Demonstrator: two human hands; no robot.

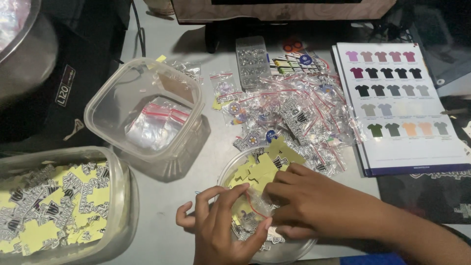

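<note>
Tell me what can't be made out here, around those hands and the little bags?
Head view only:
- Small clear bag: its contents are hidden by the left hand and right hand.
- Round clear lid: bottom edge of the frame cuts it off, and the hands cover its middle.
- Tub of cut-out stickers: left and bottom edges cut it off.
- Pile of packed bags: glare blurs what is inside.
- Shirt colour chart: captions too small.

On my feed I see two bare hands, the left hand (221, 228) and the right hand (301, 203), with no gloves, rings, watch or bracelet on either. The right forearm (417, 235) is bare as far as the frame's edge, with no sleeve on it. A strip of blue cloth (370, 259) shows just under that forearm at the bottom edge; I cannot tell whether it is clothing.
</note>
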